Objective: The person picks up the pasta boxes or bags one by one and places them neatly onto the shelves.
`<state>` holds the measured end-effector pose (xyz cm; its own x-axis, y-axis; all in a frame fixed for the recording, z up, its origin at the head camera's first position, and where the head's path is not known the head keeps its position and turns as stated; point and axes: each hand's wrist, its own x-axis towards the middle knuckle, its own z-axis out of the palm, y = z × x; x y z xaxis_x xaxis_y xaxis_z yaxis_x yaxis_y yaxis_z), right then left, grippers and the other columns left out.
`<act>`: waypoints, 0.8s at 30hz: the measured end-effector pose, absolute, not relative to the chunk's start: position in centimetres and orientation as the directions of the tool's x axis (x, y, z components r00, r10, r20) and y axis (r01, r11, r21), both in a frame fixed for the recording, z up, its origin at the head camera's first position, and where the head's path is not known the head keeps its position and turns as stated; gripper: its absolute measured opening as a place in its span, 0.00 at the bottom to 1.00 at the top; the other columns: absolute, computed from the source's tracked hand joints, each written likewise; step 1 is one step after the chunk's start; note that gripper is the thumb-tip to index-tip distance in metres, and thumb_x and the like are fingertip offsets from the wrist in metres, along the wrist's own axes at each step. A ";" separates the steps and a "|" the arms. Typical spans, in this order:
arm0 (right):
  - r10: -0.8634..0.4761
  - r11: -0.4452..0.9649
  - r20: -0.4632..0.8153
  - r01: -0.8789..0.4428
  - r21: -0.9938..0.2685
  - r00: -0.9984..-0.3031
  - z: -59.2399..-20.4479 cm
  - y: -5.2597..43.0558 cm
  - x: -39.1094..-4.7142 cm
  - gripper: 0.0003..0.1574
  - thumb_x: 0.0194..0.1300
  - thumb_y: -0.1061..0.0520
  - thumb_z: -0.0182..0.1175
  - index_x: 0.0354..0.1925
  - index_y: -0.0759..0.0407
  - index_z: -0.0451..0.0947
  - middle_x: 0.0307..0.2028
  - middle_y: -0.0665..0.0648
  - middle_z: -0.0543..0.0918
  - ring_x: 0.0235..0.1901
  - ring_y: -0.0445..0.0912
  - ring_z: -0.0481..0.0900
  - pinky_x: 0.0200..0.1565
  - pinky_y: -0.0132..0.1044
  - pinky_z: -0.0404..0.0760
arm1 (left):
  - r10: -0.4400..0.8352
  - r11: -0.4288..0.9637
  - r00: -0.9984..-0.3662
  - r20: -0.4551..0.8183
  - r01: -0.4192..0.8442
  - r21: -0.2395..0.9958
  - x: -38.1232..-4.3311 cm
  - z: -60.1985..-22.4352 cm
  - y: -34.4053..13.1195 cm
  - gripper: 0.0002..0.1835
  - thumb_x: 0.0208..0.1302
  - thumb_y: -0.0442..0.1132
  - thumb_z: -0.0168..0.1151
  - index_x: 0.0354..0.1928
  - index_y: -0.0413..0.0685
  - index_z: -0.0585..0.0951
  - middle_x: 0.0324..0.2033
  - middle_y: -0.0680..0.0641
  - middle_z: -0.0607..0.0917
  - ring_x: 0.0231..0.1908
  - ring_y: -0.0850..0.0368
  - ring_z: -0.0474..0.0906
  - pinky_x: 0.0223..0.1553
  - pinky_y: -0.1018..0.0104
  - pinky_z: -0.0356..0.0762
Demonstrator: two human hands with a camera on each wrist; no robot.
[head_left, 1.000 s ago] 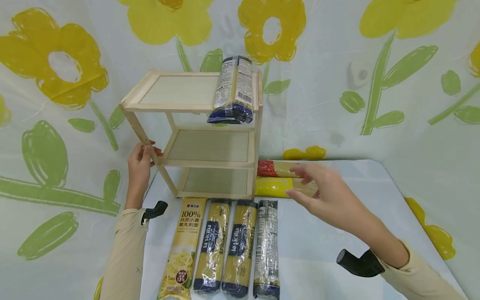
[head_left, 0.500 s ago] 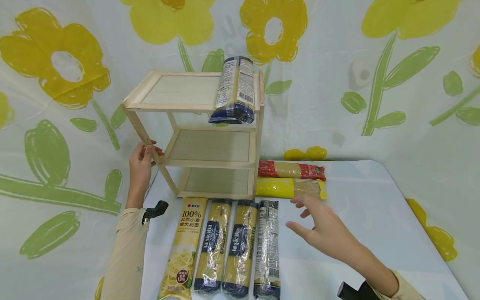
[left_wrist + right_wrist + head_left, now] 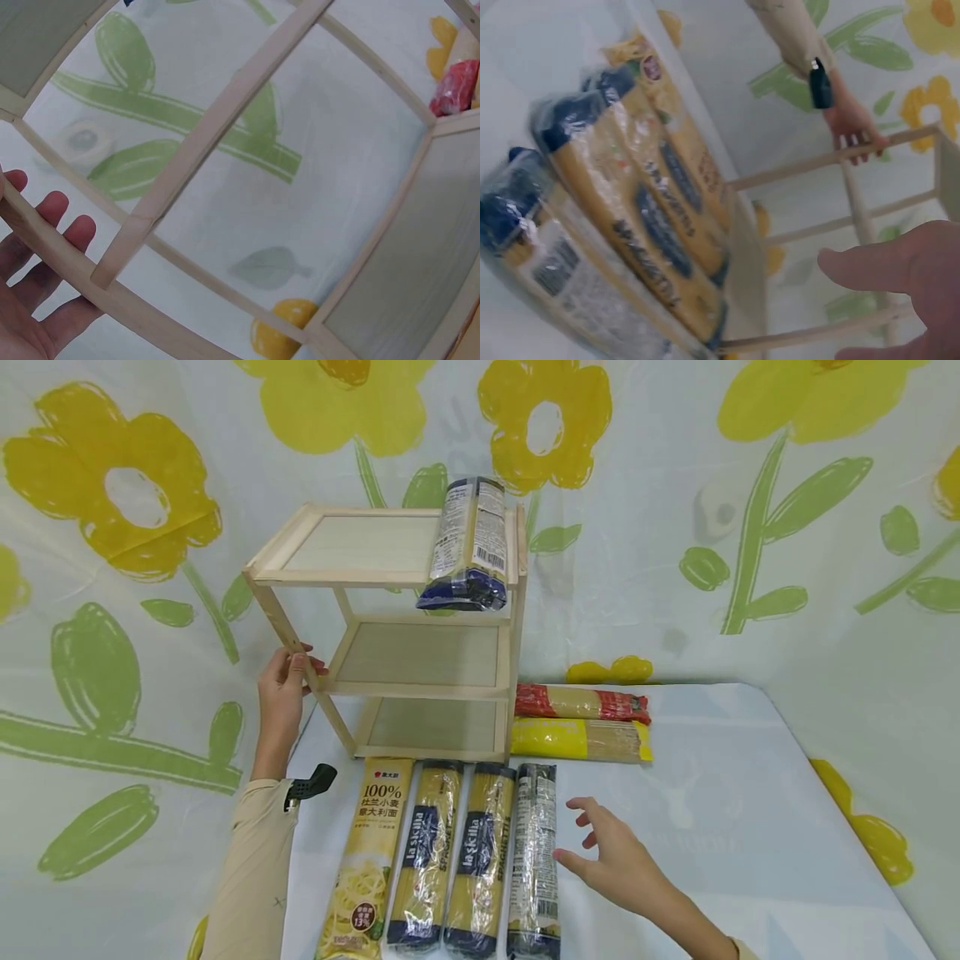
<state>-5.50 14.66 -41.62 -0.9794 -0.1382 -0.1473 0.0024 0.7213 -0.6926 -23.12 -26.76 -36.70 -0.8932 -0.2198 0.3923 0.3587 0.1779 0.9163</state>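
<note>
Wooden rack [image 3: 423,653], gripped by left hand [image 3: 283,685]; one shelved pack [image 3: 467,543] lay top right; unshelved: four-pack row [image 3: 476,847] near, red pack [image 3: 581,702] and yellow pack [image 3: 577,739] right; right hand [image 3: 617,864] hung empty, fingers parted, beside row

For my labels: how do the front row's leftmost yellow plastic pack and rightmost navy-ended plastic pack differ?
The yellow plastic pack pictures noodles; the navy-ended plastic pack shows a barcode. The navy-ended pack is nearer the right hand than the yellow pack. Both lie flat.
</note>
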 end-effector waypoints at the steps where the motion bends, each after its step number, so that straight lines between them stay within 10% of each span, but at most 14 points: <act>1: -0.125 0.718 -0.163 0.024 -0.696 -0.979 -42.2 14.6 -5.5 0.41 0.51 0.43 0.71 0.60 0.51 0.67 0.43 0.52 0.76 0.35 0.42 0.74 0.32 0.39 0.73 | -0.219 0.179 -0.892 0.394 0.361 0.915 -23.1 -36.7 -26.7 0.11 0.73 0.40 0.47 0.46 0.46 0.78 0.35 0.38 0.80 0.38 0.52 0.80 0.37 0.69 0.77; 24: 0.001 0.738 -0.239 0.162 -0.655 -0.971 -54.2 10.2 -3.7 0.77 0.38 0.29 0.72 0.72 0.58 0.41 0.48 0.76 0.64 0.14 0.46 0.67 0.13 0.37 0.64 | -0.230 0.170 -0.890 0.394 0.362 0.916 -23.2 -36.7 -26.7 0.11 0.73 0.40 0.47 0.46 0.47 0.78 0.34 0.40 0.81 0.37 0.53 0.80 0.37 0.69 0.77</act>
<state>-3.73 10.23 -54.22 -0.9711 0.0009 -0.2386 0.1616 0.7379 -0.6552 -23.16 -26.69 -36.74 -0.8898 -0.2297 0.3943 0.3621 0.1703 0.9164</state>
